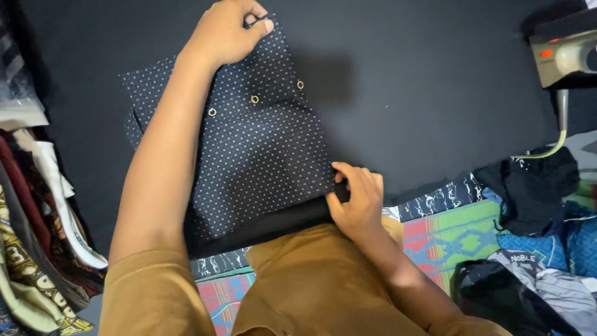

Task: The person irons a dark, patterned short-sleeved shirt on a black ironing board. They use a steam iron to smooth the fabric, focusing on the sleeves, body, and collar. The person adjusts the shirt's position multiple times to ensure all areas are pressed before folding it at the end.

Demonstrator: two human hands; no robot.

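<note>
Head view: dotted navy shirt [261, 149] lies flat on the black worktop [435, 93], long axis running away from the body, collar end far. Left hand [227, 31] at the far collar end, fingers curled, pinching fabric. Right hand [357, 199] at the near right hem, fingers bent, gripping the edge. Right is nearer the body. Iron [566, 59] well apart, far right.
</note>
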